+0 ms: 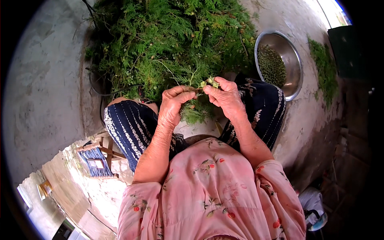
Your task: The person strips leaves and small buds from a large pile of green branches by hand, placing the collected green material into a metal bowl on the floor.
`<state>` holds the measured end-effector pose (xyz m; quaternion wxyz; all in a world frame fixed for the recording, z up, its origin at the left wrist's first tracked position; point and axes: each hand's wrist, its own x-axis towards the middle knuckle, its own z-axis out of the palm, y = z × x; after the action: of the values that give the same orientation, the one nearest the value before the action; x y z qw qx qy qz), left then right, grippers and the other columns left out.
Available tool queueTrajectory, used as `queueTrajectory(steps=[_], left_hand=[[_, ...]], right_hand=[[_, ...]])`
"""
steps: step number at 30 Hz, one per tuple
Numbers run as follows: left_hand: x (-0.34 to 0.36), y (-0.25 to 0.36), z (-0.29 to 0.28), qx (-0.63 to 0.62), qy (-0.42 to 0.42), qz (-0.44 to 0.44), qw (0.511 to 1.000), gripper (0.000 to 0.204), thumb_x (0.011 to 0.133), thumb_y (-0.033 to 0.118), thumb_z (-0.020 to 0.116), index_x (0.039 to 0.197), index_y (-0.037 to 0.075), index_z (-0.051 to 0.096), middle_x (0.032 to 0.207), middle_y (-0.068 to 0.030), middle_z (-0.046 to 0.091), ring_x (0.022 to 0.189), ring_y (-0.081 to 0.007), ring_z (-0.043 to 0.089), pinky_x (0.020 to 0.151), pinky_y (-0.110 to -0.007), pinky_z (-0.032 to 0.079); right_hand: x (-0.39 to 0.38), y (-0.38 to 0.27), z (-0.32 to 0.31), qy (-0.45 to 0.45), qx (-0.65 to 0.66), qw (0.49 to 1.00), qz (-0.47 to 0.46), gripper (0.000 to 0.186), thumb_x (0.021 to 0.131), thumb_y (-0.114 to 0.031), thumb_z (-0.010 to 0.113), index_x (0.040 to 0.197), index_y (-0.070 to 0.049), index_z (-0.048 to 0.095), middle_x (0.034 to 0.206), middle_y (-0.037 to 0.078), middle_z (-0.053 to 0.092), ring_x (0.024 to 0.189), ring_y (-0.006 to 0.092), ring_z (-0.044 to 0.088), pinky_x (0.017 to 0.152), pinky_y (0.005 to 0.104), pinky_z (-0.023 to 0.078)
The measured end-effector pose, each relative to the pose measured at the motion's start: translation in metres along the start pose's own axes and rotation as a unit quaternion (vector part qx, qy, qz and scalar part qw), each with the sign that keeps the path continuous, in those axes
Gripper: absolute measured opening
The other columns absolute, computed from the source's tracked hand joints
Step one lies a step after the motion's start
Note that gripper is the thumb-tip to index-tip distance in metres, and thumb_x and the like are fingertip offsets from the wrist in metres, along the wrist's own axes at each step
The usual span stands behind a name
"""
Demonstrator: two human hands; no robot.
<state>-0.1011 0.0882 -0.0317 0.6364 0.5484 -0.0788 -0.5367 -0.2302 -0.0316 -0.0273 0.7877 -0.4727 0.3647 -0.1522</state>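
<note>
My left hand is closed on a thin evergreen sprig, whose green fronds hang between my knees. Beside it, my right hand pinches a cluster of pale green cones at the sprig's tip, with thumb and fingers together. Just beyond both hands lies a large heap of green evergreen branches, with small cones among the foliage. At the right of the heap, a steel bowl holds several small green cones in a layer across its bottom.
A loose strip of greenery lies on the concrete right of the bowl, near a dark green panel. A small folding stool with blue webbing stands at lower left. A dark cable or hose curves by the heap's left edge.
</note>
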Motion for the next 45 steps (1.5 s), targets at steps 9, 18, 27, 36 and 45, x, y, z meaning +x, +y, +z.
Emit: queueTrajectory(steps=[9,18,27,36,45], left_hand=[[-0.001,-0.005,0.009,-0.017,-0.004,-0.008,1.0,0.019,0.08,0.015,0.067,0.091,-0.001,0.063,0.07,-0.0037,0.061,0.059,-0.0104,0.055,0.046,-0.022,0.041],[-0.004,0.0,0.009,-0.092,0.07,-0.035,0.993,0.012,0.084,0.013,0.061,0.085,0.001,0.061,0.061,-0.0027,0.054,0.046,-0.0094,0.044,0.04,-0.021,0.033],[-0.005,-0.008,0.01,-0.066,0.081,0.006,0.994,0.009,0.082,0.009,0.063,0.084,0.0,0.063,0.067,-0.0004,0.057,0.051,-0.0064,0.048,0.043,-0.021,0.036],[-0.004,-0.018,0.011,0.06,0.075,0.065,0.993,0.011,0.081,0.01,0.065,0.08,-0.001,0.064,0.059,-0.0002,0.055,0.049,-0.0037,0.043,0.045,-0.02,0.031],[-0.012,-0.013,0.016,-0.025,0.091,0.09,0.991,0.008,0.08,0.004,0.065,0.074,-0.001,0.062,0.068,-0.0016,0.058,0.052,-0.0065,0.045,0.049,-0.021,0.035]], right_hand=[[-0.001,-0.002,0.001,-0.034,-0.12,0.991,-0.058,0.016,0.08,-0.012,0.067,0.091,-0.002,0.062,0.069,-0.004,0.056,0.053,0.0023,0.045,0.044,0.0161,0.033],[0.003,-0.003,-0.007,-0.016,-0.147,0.987,-0.065,0.017,0.084,-0.009,0.061,0.099,0.0,0.061,0.074,0.0,0.058,0.059,0.0051,0.049,0.046,0.018,0.035],[0.006,0.002,-0.01,-0.032,0.198,0.979,0.036,0.016,0.086,-0.018,0.061,0.096,-0.006,0.058,0.085,0.002,0.058,0.062,0.0129,0.055,0.045,0.0219,0.037],[0.005,0.003,0.004,0.004,-0.027,0.999,-0.018,0.018,0.085,-0.013,0.062,0.1,-0.004,0.059,0.07,-0.002,0.053,0.053,0.0042,0.046,0.041,0.0171,0.031],[0.015,0.005,0.0,0.149,0.145,0.978,-0.021,0.01,0.084,-0.007,0.062,0.093,-0.002,0.06,0.066,-0.002,0.051,0.047,0.005,0.041,0.038,0.0188,0.029]])
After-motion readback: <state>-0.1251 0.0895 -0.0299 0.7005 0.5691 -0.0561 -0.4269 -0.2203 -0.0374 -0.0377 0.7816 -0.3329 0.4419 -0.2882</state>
